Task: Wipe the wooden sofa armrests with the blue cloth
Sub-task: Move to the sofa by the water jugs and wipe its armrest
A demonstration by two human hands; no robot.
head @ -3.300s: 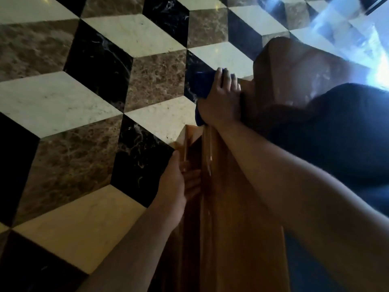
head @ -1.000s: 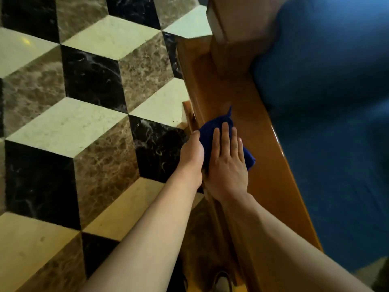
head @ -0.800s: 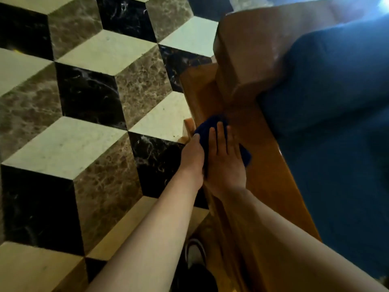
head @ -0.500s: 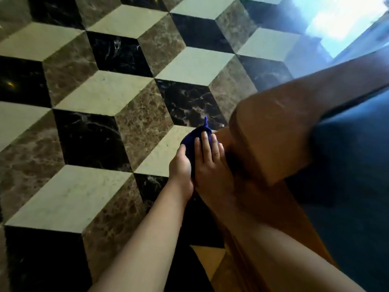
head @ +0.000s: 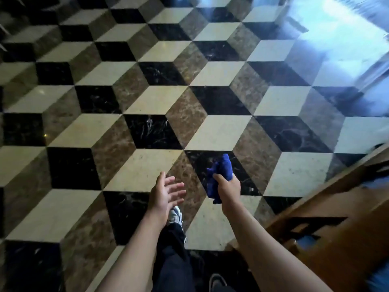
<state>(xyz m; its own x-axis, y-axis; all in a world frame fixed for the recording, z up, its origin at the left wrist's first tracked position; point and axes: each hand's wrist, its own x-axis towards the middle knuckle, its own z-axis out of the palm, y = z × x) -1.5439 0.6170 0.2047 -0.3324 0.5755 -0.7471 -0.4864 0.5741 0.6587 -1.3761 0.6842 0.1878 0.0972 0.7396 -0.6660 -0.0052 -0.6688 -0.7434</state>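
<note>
My right hand is closed in a fist around the bunched blue cloth, held in the air over the floor. The cloth sticks out above and below the fist. My left hand floats beside it to the left, palm up, fingers spread, holding nothing. The wooden sofa frame lies at the lower right, blurred, with slots in its side and blue upholstery showing behind. Neither hand touches the sofa.
A glossy marble floor in a cube pattern of cream, brown and black tiles fills the view. My legs in dark trousers and a white shoe are below the hands. Bright window glare falls on the floor at the upper right.
Both hands have come off the armrest. My right hand has bunched the cloth into a fist and my left hand has opened. The view has swung from the sofa to the floor.
</note>
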